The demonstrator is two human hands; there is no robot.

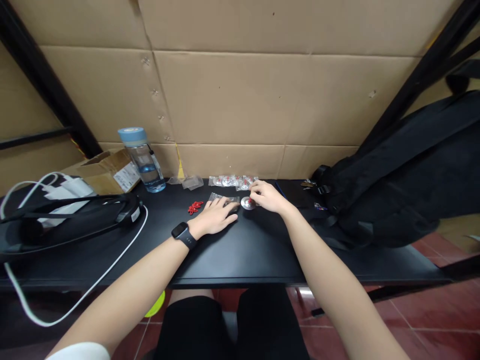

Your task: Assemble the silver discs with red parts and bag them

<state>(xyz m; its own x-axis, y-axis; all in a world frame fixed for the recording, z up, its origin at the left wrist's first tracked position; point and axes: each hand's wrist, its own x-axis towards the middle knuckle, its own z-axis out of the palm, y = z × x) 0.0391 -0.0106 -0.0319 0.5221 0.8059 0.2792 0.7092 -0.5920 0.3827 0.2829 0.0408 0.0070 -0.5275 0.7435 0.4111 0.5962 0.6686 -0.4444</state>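
In the head view, the right hand (268, 196) pinches a silver disc (245, 203) by its red part, at the black table's (240, 250) middle; the left hand (217, 216) lies palm down, fingers spread, over a clear packet (234, 199). Red pieces (195, 207) lie just beside the left hand; bagged discs (227, 181) line the cardboard wall (225, 100).

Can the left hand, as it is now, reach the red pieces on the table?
Probably yes: the red pieces lie on the black table close to the left hand, and nothing visible stands between them.
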